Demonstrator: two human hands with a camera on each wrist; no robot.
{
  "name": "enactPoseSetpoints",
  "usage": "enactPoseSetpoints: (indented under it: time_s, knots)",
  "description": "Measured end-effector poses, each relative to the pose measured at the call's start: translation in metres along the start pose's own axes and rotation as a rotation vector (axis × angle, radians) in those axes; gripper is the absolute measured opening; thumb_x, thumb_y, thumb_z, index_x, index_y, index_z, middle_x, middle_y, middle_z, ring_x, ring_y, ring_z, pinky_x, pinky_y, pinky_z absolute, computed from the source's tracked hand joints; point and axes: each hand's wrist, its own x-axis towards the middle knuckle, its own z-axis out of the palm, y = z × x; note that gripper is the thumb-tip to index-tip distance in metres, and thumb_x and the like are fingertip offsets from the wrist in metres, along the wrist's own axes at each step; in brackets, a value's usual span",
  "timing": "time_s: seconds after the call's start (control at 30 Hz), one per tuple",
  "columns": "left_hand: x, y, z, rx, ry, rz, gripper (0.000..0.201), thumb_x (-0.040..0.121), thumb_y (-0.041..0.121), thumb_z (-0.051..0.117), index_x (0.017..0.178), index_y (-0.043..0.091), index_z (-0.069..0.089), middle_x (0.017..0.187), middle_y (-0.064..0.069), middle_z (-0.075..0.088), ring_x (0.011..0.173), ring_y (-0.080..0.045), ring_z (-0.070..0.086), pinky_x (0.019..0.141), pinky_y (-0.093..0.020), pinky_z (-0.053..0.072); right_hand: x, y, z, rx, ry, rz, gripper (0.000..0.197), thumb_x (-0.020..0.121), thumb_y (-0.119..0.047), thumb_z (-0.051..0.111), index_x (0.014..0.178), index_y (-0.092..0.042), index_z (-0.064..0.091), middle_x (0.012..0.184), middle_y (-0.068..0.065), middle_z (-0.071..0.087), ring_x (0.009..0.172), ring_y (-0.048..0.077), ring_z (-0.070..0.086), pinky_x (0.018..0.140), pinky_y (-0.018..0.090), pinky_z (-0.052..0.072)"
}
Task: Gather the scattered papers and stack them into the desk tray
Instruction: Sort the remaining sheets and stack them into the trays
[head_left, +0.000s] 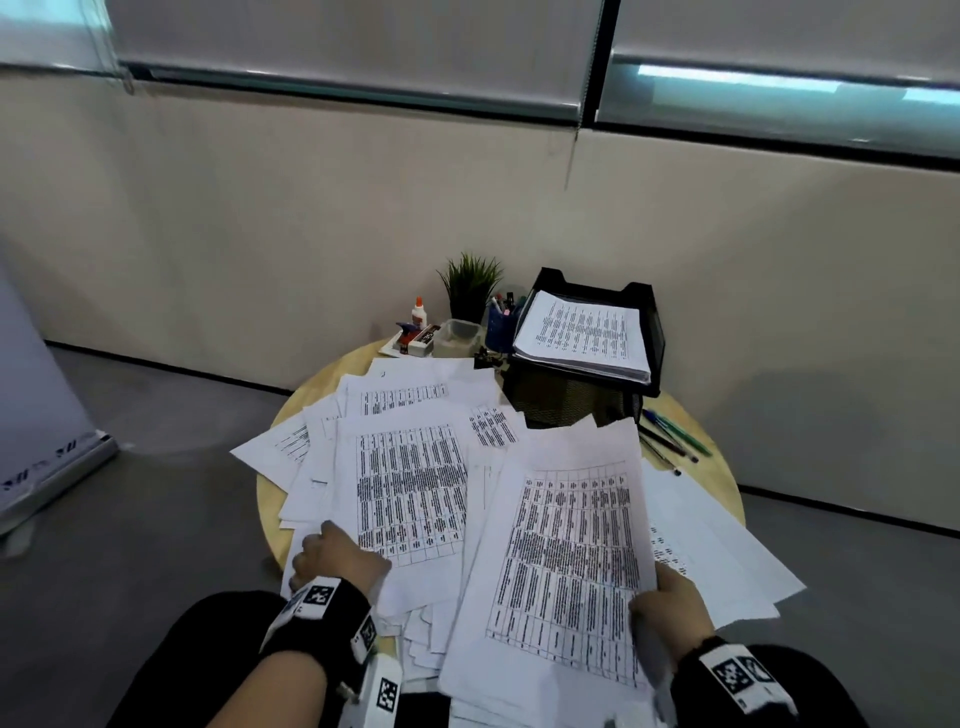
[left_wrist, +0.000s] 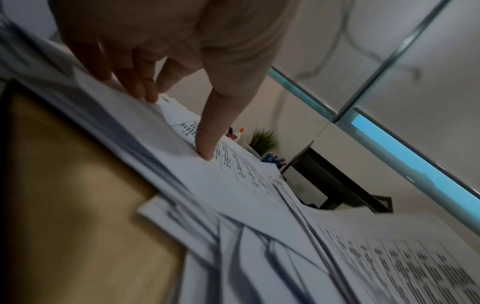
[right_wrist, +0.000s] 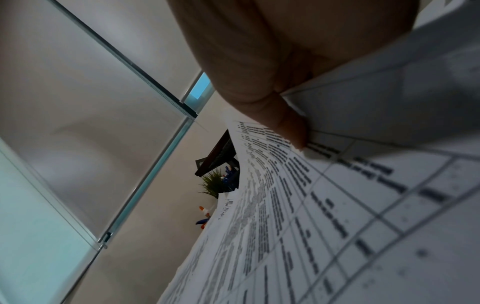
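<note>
head view showed the scattered papers (head_left: 410, 483) spread in overlapping heaps over most of the round wooden tabletop (head_left: 722, 483), some hanging past its near edge. the right hand (head_left: 667, 610) had its grip clamped on the right edge of a printed sheet (head_left: 566, 551), thumb on top, the sheet tilted up above the heap; the right wrist view showed the thumb (right_wrist: 293, 127) pressed onto that sheet. the left hand (head_left: 332, 558) lay on the papers at the near left, its grip apart, straight fingertips (left_wrist: 207, 152) pressing down on the sheets. the black desk tray (head_left: 644, 306) stood at the far right of the tabletop, already holding a stack of printed pages (head_left: 584, 335). just left of it stood a blue pen cup (head_left: 501, 325), a small potted plant (head_left: 470, 286), a clear box (head_left: 457, 338) and a glue bottle (head_left: 418, 312). several pens (head_left: 670, 434) lay to the right of the papers, near the tray.
</note>
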Motion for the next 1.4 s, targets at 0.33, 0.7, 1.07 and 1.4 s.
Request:
enactPoseSetpoints:
  time_s: [0.33,0.7,1.07,1.4]
  knots:
    - [0.018,0.000,0.004,-0.244,-0.041,0.043,0.049,0.079,0.012,0.065,0.123,-0.003,0.050,0.117,-0.021,0.058,0.109,-0.035,0.056,0.088,-0.033,0.044,0.003,-0.003,-0.014,0.135,0.066,-0.097,0.033,0.080,0.015,0.041,0.096,-0.002,0.064,0.074,0.020,0.065,0.065,0.029,0.056,0.062,0.033,0.043]
    - [0.008,0.018,0.014,-0.276,-0.121,0.314,0.008,0.075,0.013,0.061,0.068,0.013,0.058,0.076,-0.010,0.064,0.078,-0.026,0.059,0.062,-0.025,0.034,0.026,0.005,0.005,0.420,-0.014,-0.004,0.037,0.076,0.021,0.041,0.109,0.012,0.055,0.092,0.037,0.057,0.082,0.047,0.058,0.078,0.056,0.046]
    - [0.018,0.076,0.012,-0.447,-0.210,0.146,0.056,0.086,0.015,0.064,0.135,-0.004,0.042,0.132,-0.012,0.051,0.117,-0.026,0.050,0.089,-0.026,0.038,0.042,0.011,0.009,0.412,-0.013,0.092,0.040,0.075,0.021,0.038,0.109,0.009,0.053,0.088,0.029,0.049,0.081,0.038,0.049,0.072,0.046,0.040]
    - [0.055,0.059,0.015,0.126,-0.136,-0.014,0.035,0.077,0.040,0.056,0.108,0.024,0.064,0.134,-0.007,0.047,0.128,-0.032,0.031,0.107,-0.046,0.025,0.036,0.001,0.001,0.236,-0.075,0.019,0.025,0.080,0.019,0.042,0.097,0.009,0.057,0.088,0.042,0.051,0.077,0.038,0.053,0.076,0.052,0.048]
